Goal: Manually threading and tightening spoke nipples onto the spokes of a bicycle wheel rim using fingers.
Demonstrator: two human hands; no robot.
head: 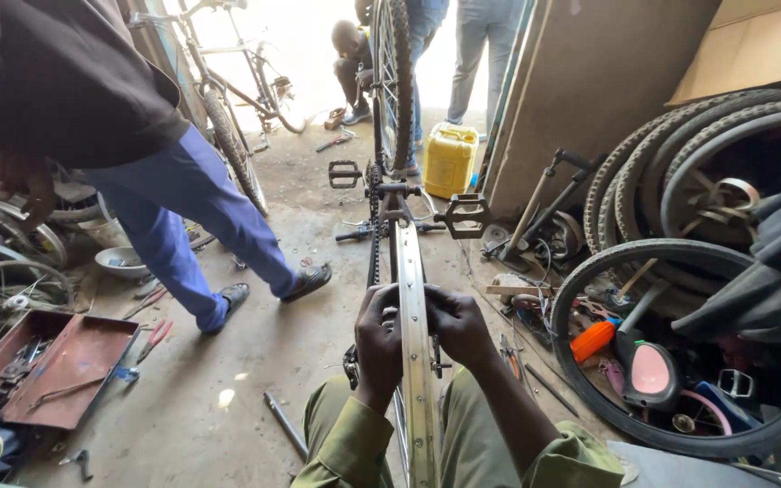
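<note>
A bare silver wheel rim [415, 298] stands edge-on between my knees, mounted in an upturned bicycle frame [389, 194] with black pedals [465, 215] sticking out either side. My left hand [378, 336] grips the rim from the left, fingers curled over its edge. My right hand [456, 323] presses against the rim from the right at the same height. Both olive sleeves show at the bottom. The bicycle's front wheel [392, 72] rises beyond with its tyre on.
A person in blue trousers [183, 217] stands bent over at the left. A red tool tray [42, 366] lies at lower left, loose pliers [154, 339] beside it. Stacked tyres [680, 181] fill the right. A yellow jerrycan [450, 159] and other people stand by the doorway.
</note>
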